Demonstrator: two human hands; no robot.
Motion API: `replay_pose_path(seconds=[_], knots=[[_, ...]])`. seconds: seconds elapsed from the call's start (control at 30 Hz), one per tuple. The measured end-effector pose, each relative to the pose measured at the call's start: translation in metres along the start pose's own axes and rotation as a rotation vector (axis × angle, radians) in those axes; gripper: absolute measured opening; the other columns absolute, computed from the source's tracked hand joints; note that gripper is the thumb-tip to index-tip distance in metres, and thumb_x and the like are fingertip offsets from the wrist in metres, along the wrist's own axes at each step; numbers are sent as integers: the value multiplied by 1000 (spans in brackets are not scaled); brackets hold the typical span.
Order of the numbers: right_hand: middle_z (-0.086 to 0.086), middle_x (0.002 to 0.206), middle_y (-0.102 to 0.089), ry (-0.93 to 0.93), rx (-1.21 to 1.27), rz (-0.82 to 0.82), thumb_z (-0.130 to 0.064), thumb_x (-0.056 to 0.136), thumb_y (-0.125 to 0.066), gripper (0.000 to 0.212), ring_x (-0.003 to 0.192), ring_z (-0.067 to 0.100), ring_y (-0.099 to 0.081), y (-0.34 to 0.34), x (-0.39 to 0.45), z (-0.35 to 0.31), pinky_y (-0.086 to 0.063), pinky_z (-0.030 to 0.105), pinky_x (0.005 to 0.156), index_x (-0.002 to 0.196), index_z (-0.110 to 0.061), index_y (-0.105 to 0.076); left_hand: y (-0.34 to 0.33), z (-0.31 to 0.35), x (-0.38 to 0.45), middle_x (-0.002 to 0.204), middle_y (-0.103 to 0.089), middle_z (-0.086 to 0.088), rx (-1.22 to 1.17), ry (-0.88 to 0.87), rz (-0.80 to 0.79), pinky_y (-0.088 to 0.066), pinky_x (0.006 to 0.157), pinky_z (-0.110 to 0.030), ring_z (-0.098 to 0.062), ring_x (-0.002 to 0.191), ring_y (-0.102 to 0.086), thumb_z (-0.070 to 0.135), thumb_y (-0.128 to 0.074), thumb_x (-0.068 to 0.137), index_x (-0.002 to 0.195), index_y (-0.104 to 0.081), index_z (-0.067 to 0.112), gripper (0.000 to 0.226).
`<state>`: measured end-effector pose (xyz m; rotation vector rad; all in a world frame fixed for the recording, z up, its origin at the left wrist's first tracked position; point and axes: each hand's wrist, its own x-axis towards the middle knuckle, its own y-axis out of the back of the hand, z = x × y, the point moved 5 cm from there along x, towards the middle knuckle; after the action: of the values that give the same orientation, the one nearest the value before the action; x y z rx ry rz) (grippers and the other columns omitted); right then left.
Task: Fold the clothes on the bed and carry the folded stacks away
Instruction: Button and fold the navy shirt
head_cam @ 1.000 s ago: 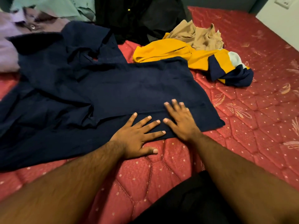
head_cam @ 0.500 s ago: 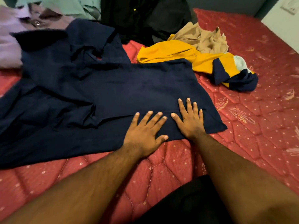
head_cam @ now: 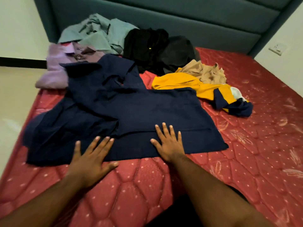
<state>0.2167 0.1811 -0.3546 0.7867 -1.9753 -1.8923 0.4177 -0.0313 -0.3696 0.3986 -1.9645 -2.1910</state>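
1. The navy shirt point(head_cam: 147, 112) is laid out on the near-left part of the bed point(head_cam: 246, 161), its left side all bunched up.
2. Left hand point(head_cam: 91, 158) is flat with fingers spread on the shirt's near hem; right hand point(head_cam: 169, 141) is also spread, pressing the hem further right.
3. Behind it: yellow shirt point(head_cam: 188, 82), tan garment point(head_cam: 203, 71), black clothes point(head_cam: 155, 48), a purple shirt point(head_cam: 55, 69) and green shirt point(head_cam: 98, 33) by the headboard point(head_cam: 180, 17).

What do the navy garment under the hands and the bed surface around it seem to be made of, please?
The navy garment looks like a thin, matte woven cloth, perhaps cotton: it lies in soft creases with no shine. The mattress looks like a quilted, slightly glossy red fabric with stitched panels, pale dots and leaf patterns. The exact fibres cannot be told.
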Motion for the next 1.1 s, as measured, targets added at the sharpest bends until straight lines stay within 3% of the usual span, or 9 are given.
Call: replay_pose_path(seconds=[0.13,0.23,0.4,0.53,0.7,0.83,0.93,1.03,1.1], knots=[[-10,161,14,-21,-34,-10,-74,87,-8,72,148,22,12,3,-2,-8,4,53,118,150,-43,9,12,-96,-53,158,-5,28,-43,221,-39,5,107,-70,-3,146,-7,90,-14,78,153,-7,44,88],[-12,160,14,65,18,6,-81,77,0,82,148,20,11,0,-16,-47,6,51,118,150,-45,7,14,-99,-60,155,13,33,-59,269,20,5,104,-74,-1,145,13,93,0,73,150,7,47,90],[-22,153,19,275,-54,-82,-89,66,7,89,148,14,11,-9,-27,-87,8,48,118,146,-51,7,19,-103,-60,154,18,30,-170,399,40,8,106,-72,-3,146,15,85,9,75,151,10,44,87],[-15,161,-2,-26,-58,-116,-75,87,-19,74,149,18,1,14,-4,-46,1,50,117,152,-41,-12,33,-99,-55,162,2,20,-176,456,37,3,108,-72,-10,150,3,74,-16,89,154,-7,39,75],[9,121,-64,276,89,223,-60,87,-31,66,118,30,-56,57,35,-118,-42,40,98,110,-11,-68,62,-88,-6,155,-31,-5,-194,402,354,-13,112,-61,-27,145,-23,51,-60,87,141,-47,27,60],[10,133,-58,308,386,161,-54,81,-57,68,122,31,-53,63,78,-195,-43,41,102,133,-11,-54,36,-97,18,150,-42,-9,-292,381,366,-21,116,-50,-27,141,-34,59,-42,90,146,-42,18,70],[7,137,-55,232,312,27,-37,82,-69,71,125,30,-50,51,107,-226,-43,43,102,144,-23,-39,22,-100,16,144,-47,-11,-228,383,397,-27,114,-51,-30,137,-39,60,-38,88,147,-39,13,76],[7,114,-69,11,586,219,-15,83,-65,30,109,26,-63,71,133,-197,-49,34,94,111,-21,-70,22,-98,17,143,-47,-11,-211,403,395,-27,114,-51,-30,137,-39,61,-37,88,150,-34,13,79],[5,102,-72,-200,733,358,-12,79,-65,19,101,26,-66,85,133,-153,-52,35,89,92,-25,-70,20,-99,19,142,-46,-10,-199,401,385,-26,114,-50,-30,136,-39,63,-37,87,151,-31,13,82]])
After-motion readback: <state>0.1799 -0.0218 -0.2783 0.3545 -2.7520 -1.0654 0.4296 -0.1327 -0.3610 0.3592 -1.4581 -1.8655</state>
